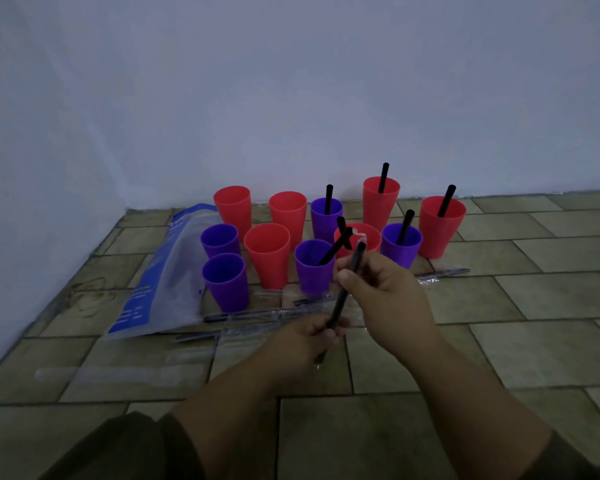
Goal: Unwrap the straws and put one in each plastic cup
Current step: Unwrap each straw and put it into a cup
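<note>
Several red and purple plastic cups stand on the tiled floor by the wall. Black straws stick out of the cups on the right, among them a tall red cup [381, 202] and a purple cup [400, 245]. The cups on the left, such as a red cup [267, 254] and a purple cup [225, 282], hold none. I hold one black straw [345, 289] slanted in front of the cups. My left hand [312, 336] grips its lower end. My right hand [385, 292] pinches it higher up. Wrapped straws [257, 315] lie on the floor.
A blue and clear plastic bag [163, 282] lies left of the cups. Clear wrappers [440, 274] are scattered in front of and to the right of the cups. The white wall rises right behind the cups.
</note>
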